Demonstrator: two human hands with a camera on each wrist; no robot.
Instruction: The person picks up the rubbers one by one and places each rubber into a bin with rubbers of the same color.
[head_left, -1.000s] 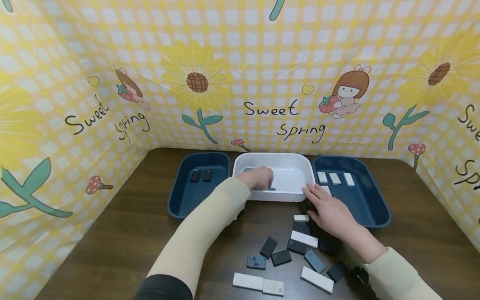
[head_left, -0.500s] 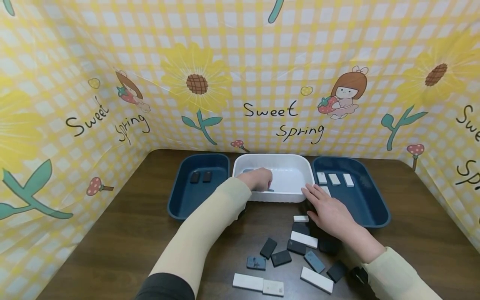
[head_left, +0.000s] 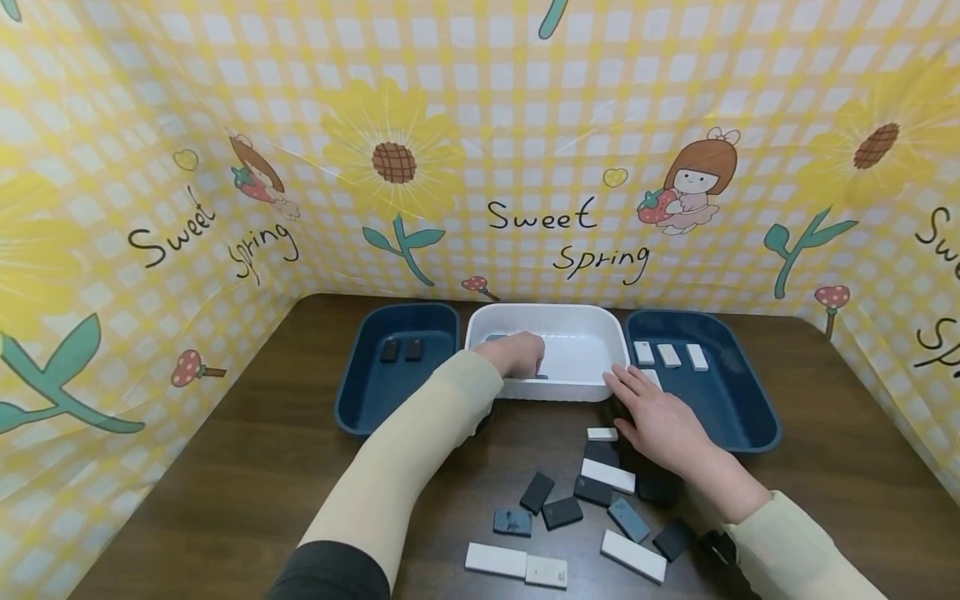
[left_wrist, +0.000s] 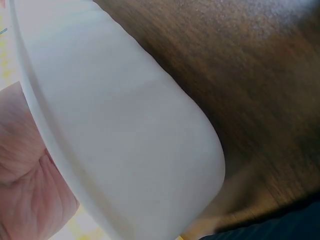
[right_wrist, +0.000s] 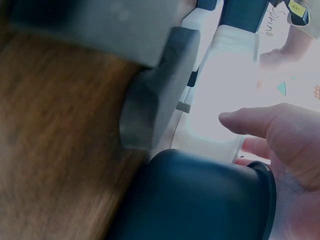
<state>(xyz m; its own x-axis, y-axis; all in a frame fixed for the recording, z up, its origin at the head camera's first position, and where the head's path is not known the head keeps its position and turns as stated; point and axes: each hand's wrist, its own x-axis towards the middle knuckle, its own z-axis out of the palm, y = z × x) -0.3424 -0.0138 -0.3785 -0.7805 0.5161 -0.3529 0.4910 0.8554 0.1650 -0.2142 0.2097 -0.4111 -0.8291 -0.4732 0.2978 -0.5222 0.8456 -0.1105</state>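
Observation:
My left hand (head_left: 515, 357) reaches down into the white tray (head_left: 555, 390) with its fingers bent. At its fingertips shows the edge of a small blue-grey block (head_left: 542, 377), which the fingers appear to pinch; most of the grip is hidden. Another blue-grey block (head_left: 495, 337) is partly visible behind this hand. In the left wrist view the white tray's outer wall (left_wrist: 125, 115) hides the fingers. My right hand (head_left: 660, 421) lies with extended fingers at the tray's front right corner, touching its rim. A white block (head_left: 652, 377) shows beside those fingers in the right blue tray (head_left: 738, 408).
A left blue tray (head_left: 397, 396) holds two black blocks (head_left: 401, 350). Several white blocks (head_left: 669, 356) stand in the right one. Loose black, white and blue-grey blocks (head_left: 562, 512) lie on the brown table (head_left: 225, 483) in front. A patterned cloth (head_left: 480, 150) walls the back and sides.
The left hand and the blue-grey block at its fingertips have shifted very slightly left in the white tray. The right hand stays at the tray's corner.

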